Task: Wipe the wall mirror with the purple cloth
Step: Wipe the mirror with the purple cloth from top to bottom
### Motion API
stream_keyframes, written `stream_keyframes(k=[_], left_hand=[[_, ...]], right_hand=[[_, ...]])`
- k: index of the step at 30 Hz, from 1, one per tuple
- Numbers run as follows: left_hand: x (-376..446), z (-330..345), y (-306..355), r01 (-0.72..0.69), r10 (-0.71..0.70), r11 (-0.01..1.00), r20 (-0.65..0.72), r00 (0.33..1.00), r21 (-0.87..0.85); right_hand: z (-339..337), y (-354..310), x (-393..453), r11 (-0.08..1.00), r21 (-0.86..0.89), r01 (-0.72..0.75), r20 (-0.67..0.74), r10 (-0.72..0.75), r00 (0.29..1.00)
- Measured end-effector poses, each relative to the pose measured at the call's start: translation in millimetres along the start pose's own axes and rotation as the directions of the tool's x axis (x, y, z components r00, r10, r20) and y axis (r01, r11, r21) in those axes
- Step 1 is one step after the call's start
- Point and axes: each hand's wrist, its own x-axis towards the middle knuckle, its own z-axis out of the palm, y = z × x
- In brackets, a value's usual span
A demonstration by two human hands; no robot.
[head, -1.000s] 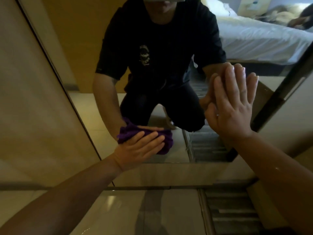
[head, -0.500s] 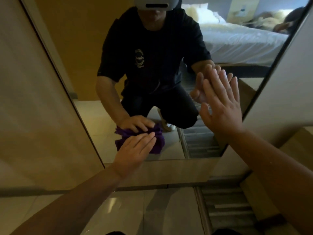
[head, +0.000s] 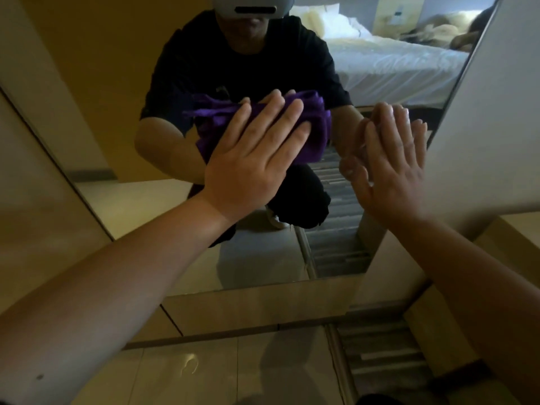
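My left hand [head: 248, 168] presses flat, fingers spread, on the crumpled purple cloth [head: 312, 124] against the frameless wall mirror [head: 122, 83], centre frame; my right hand [head: 391, 171], open-palmed, braces the glass beside it.

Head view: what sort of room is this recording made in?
Likely a hotel room or bedroom: the wall mirror reflects a made bed with white linen and pillows, above a tiled floor.

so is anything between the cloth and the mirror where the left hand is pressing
Nothing visible. The left hand presses the cloth flat against the mirror; the right hand rests on the glass beside it, apart from the cloth.
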Motion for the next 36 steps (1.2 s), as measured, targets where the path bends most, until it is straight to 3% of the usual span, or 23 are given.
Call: stream_keyframes(k=[4, 10, 12, 15, 18, 24, 27, 31, 34, 36], left_hand=[[-33.3, 11.1, 21.0, -0.042, 0.042, 0.999, 0.0, 0.999, 0.005], [-122.8, 25.6, 71.4, -0.152, 0.161, 0.986, 0.151, 0.975, -0.067], [-161.1, 26.9, 88.5, -0.217, 0.231, 0.973, 0.242, 0.942, -0.083], [-224.0, 21.6, 113.0, -0.328, 0.346, 0.937, 0.424, 0.837, -0.116], [-246.4, 16.7, 121.9, -0.262, 0.301, 0.953, 0.512, 0.805, -0.149], [-216.3, -3.5, 110.7, -0.121, 0.299, 0.939, 0.59, 0.75, -0.322], [-175.4, -9.4, 104.0, 0.012, 0.186, 0.932, 0.508, 0.841, -0.362], [-81.2, -7.9, 82.6, 0.096, 0.006, 0.929, 0.273, 0.962, -0.357], [-5.8, -2.8, 61.8, 0.11, -0.089, 0.943, 0.08, 0.993, -0.313], [29.9, 7.2, 55.0, 0.103, -0.101, 0.967, 0.023, 0.995, -0.235]], right_hand=[[11.0, 6.1, -0.4, 1.0, 0.005, 0.03, -0.081, -0.029, 0.996], [18.8, 8.2, -2.7, 0.998, 0.007, 0.057, -0.137, -0.056, 0.989], [19.0, 9.4, -1.0, 0.998, 0.011, 0.065, -0.141, -0.063, 0.988], [20.3, 11.0, -1.2, 0.999, -0.007, 0.053, -0.142, -0.054, 0.988], [20.6, 9.8, -0.8, 0.998, -0.042, 0.05, -0.148, -0.056, 0.987], [10.9, 3.5, 0.6, 0.998, -0.063, 0.012, -0.088, -0.017, 0.996], [-1.2, 1.6, 2.8, 0.999, -0.021, 0.024, -0.031, -0.025, 0.999], [-22.9, 3.6, -2.9, 0.993, 0.113, -0.023, 0.003, 0.023, 1.0], [-30.8, 16.3, -20.1, 0.993, 0.074, -0.095, 0.037, 0.092, 0.995], [-30.4, 27.4, -29.5, 0.994, 0.022, -0.11, 0.088, 0.107, 0.99]])
